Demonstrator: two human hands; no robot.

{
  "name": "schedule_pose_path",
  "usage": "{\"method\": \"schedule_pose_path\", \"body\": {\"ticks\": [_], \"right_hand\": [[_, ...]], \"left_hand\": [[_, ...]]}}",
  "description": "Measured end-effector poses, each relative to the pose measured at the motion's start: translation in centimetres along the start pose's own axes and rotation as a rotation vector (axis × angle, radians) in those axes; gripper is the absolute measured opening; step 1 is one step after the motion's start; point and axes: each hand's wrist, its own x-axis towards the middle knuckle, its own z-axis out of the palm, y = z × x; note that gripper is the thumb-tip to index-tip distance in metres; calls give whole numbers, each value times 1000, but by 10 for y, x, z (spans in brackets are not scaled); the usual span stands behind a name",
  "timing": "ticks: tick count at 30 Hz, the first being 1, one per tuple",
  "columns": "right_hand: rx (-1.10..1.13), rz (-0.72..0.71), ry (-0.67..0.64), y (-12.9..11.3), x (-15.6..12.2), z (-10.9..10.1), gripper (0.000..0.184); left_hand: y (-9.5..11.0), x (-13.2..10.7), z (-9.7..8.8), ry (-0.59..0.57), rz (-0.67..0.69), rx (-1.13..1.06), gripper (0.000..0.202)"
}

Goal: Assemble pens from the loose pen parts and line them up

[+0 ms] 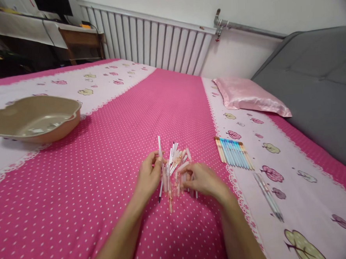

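Two bare hands at a loose pile of pen parts (176, 165), on a pink dotted bedspread (105, 180).
Left hand (148, 172): thumb and fingers closed on a white tube (159, 144), one end clear past the fingers, at the pile's left edge. Right hand (201, 178): fingers curled, tips nearly together at the pile's right edge; can't tell if it grips a piece. Pile sits between the hands, partly hidden by them. Off to the right: slim grey pens (268, 197), then a side-by-side row of blue and cream pens (234, 153). Farther out: beige basin (64, 130) at left, pink pillow (248, 95) at right, white radiator (156, 40) along the wall.
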Motion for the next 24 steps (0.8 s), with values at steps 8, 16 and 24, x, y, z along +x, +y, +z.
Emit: {"method": "schedule_pose_path", "body": {"ticks": [8,16,24], "right_hand": [[-171,70,89,-11,1,18,60],[-269,80,45,-14,1,19,53],[-18,4,8,-19,1,19,21]], "left_hand": [[2,-1,0,-2,-4,7,23],[2,-1,0,11,-3,-4,25],[-2,0,0,5,6,17,25]]}}
